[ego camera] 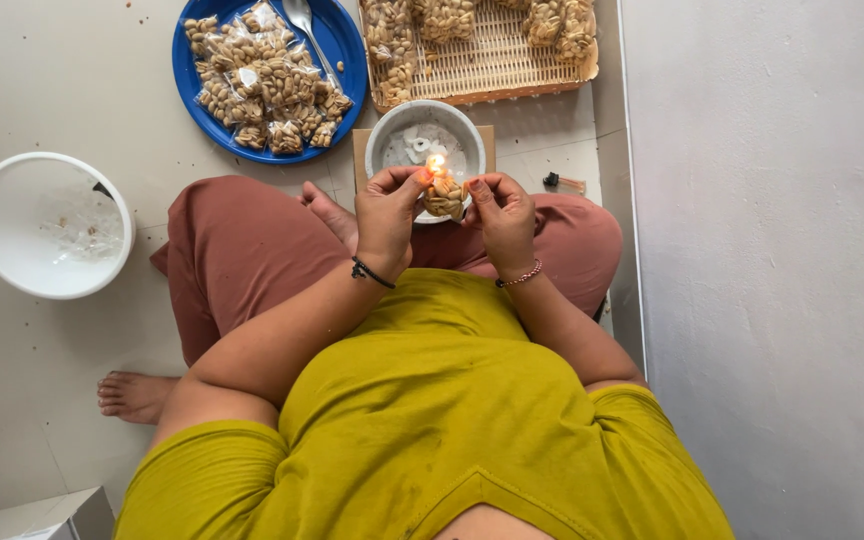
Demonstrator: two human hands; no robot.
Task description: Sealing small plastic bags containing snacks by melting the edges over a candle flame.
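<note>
Fingertips of both hands pinch the top of a small clear packet of nuts (443,195), one hand on each side. The left hand (387,215) grips the left edge between thumb and forefinger, the right hand (502,215) clamps the right edge, and the packet hangs between them, right above a small flame (437,161). That flame sits at the near edge of a grey bowl (426,145) holding pale lumps, probably wax, though it's hard to be sure from up here. The bowl rests on a brown card on the floor, just ahead of the person's crossed legs in rust-coloured trousers. A dark band circles the left wrist, a beaded bracelet the right. Just right of the bowl lies a lighter (563,183). Further out, a blue plate (337,40) carries a heap of filled packets and a spoon (304,22); beside it a woven tray (492,60) holds more packets. Off to the left stands a white bowl (50,224).
</note>
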